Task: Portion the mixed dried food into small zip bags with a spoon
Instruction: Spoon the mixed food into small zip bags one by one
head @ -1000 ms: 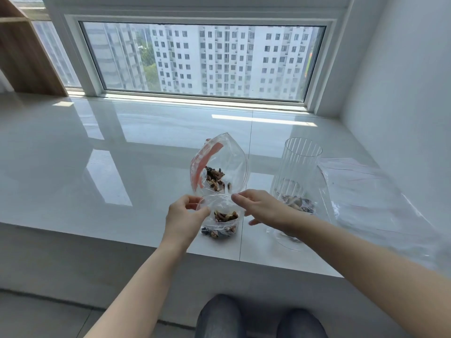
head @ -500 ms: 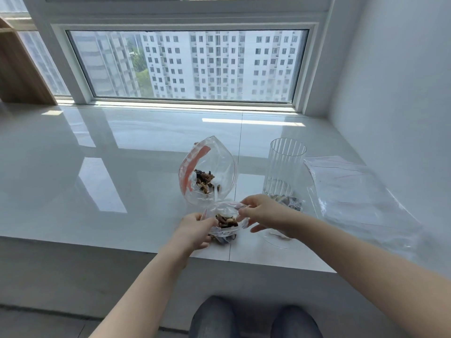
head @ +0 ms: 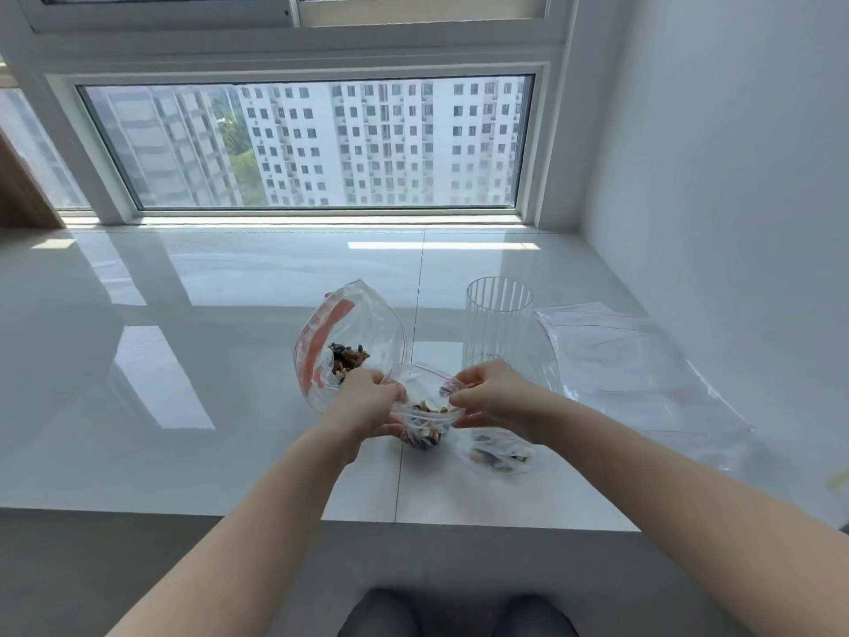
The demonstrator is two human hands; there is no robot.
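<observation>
1. In the head view, we see a glossy white tiled ledge [head: 183, 383] under a wide window [head: 303, 144]; the tiles are smooth and mirror the light.
2. Our left hand [head: 367, 402] pinches the left rim of a small zip bag [head: 425, 413], fingers curled on the thin clear film.
3. Our right hand [head: 494, 400] pinches the right rim of that bag, its mouth held apart into an oval with a fine red zip line.
4. The bag sits near the ledge's front edge, with brown and dark mixed dried food [head: 422, 436] lumpy at its bottom.
5. At 10 o'clock from it stands a large clear bag [head: 358, 328], rounded and puffed, with an orange strip and more dried pieces inside.
6. At 4 o'clock lies a filled small bag [head: 498, 455], crinkled, flat on the tile.
7. At 1 o'clock stands a ribbed clear cylinder [head: 498, 324], upright.
8. At 3 o'clock, well apart, lie flat empty zip bags [head: 634, 360], smooth and shiny.
</observation>
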